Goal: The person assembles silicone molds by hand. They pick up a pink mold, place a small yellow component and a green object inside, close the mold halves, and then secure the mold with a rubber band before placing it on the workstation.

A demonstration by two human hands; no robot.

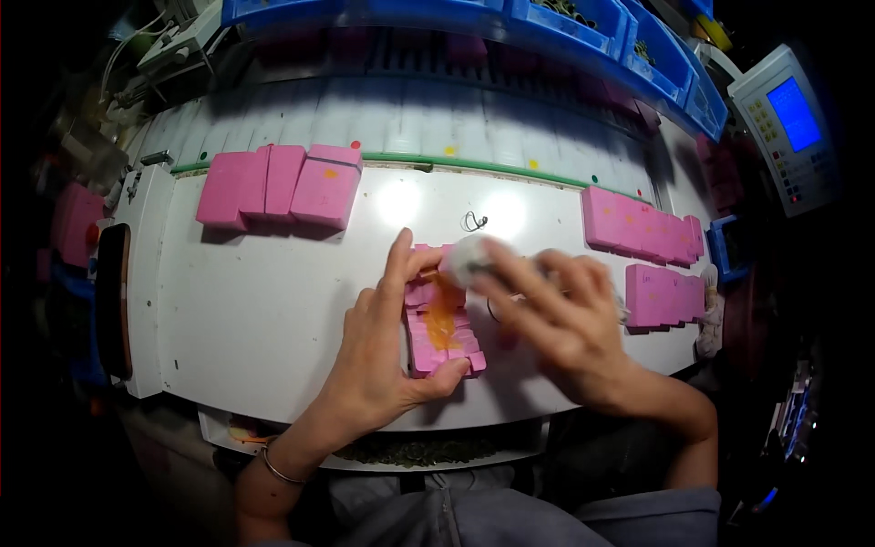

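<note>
Near the middle of the table, a pink block [417,351] with a notched, stepped face and an orange-yellow smear down it is tilted up. My left hand [369,365] grips it from the left, thumb at the near end and fingers around the far end. A pale, roundish wad [469,260], blurred by motion, is at the block's far right corner. My right hand [565,319], also smeared, holds that wad in its fingers; what it is made of cannot be made out. Just beyond lies a small dark loop of wire or band [474,221].
Banded pink blocks [314,196] stand at the left back; two more rows [629,219] are on the right. Behind a green edge strip [428,166] is a pale ribbed surface. Blue bins [583,32] hang above. A device with a blue screen [793,114] stands far right.
</note>
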